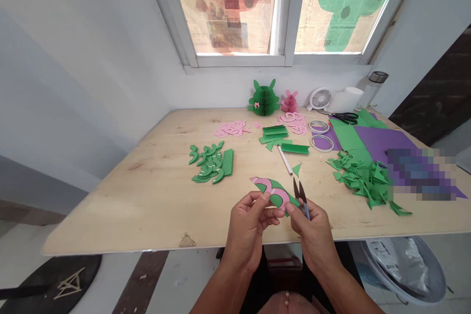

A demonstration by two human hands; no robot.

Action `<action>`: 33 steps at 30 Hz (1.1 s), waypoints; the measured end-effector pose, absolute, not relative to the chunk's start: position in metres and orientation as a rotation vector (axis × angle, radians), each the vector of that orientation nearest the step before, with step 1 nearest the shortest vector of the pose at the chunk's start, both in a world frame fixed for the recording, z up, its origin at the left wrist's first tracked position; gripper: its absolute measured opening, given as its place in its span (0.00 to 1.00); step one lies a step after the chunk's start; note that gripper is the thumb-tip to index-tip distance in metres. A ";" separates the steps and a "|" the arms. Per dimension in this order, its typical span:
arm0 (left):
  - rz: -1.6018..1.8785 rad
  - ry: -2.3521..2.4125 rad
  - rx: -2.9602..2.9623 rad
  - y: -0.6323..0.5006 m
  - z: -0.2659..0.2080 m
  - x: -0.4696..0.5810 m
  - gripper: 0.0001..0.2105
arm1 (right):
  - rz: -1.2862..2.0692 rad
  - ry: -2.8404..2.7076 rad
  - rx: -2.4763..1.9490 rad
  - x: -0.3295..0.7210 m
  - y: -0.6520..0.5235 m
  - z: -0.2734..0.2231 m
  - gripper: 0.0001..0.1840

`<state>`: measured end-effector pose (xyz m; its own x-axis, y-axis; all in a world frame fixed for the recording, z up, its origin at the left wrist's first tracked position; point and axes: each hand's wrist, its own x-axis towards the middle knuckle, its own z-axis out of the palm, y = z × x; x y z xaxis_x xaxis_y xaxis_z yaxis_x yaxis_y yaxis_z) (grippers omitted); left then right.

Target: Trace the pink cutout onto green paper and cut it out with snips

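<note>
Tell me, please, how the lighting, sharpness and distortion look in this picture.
Head view, top: daylight glows through the papered window, the brightest area; head view, right: pixelation hides detail over the purple paper; head view, edges: the table seems stretched, as by a wide lens; head view, lower centre: left hand, right hand, scissors and pink paper look fairly sharp.

Cannot see most of the handles (306,211) of the scissors (303,199) inside the right hand (312,223), nor the pink-and-green paper (281,195) behind the left hand (247,216), cannot identify the pixelated patch (421,174) over the purple sheet (379,137), cannot read the newspaper (198,14), and see the window (241,61) only partly, cut by the upper edge.
</note>
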<state>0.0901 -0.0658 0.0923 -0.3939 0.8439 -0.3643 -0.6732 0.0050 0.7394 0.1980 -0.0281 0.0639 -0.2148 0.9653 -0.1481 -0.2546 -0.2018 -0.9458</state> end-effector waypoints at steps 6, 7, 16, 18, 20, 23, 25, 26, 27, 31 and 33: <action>1.653 1.080 0.183 -0.066 0.095 0.090 0.12 | 1.646 -0.994 -0.972 0.200 -0.031 0.053 0.20; 1.657 1.077 0.183 -0.067 0.095 0.091 0.12 | 1.647 -0.987 -0.961 0.200 -0.032 0.052 0.20; 1.651 1.082 0.184 -0.066 0.095 0.090 0.12 | 1.631 -1.000 -0.974 0.199 -0.033 0.053 0.22; 1.643 1.088 0.186 -0.066 0.095 0.090 0.12 | 1.629 -1.003 -0.983 0.199 -0.033 0.052 0.22; 1.637 1.092 0.183 -0.065 0.094 0.090 0.12 | 1.628 -1.004 -0.990 0.199 -0.033 0.052 0.21; 1.634 1.093 0.177 -0.065 0.093 0.090 0.12 | 1.616 -1.016 -0.995 0.200 -0.033 0.053 0.20; 1.635 1.089 0.177 -0.065 0.093 0.090 0.12 | 1.592 -1.036 -0.995 0.200 -0.033 0.054 0.19; 1.635 1.087 0.178 -0.065 0.093 0.090 0.12 | 1.577 -1.048 -0.995 0.200 -0.034 0.054 0.19; 1.636 1.086 0.177 -0.065 0.093 0.090 0.12 | 1.560 -1.061 -0.996 0.200 -0.034 0.054 0.18; 1.632 1.084 0.165 -0.065 0.093 0.089 0.12 | 1.533 -1.097 -1.012 0.201 -0.034 0.054 0.16; 1.629 1.079 0.161 -0.065 0.093 0.089 0.12 | 1.537 -1.100 -1.028 0.200 -0.034 0.053 0.15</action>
<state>0.0894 -0.0650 0.0927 -0.3709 0.8311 -0.4145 -0.7060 0.0376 0.7072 0.2004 -0.0339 0.0528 -0.1946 0.9757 -0.1010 -0.2193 -0.1436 -0.9650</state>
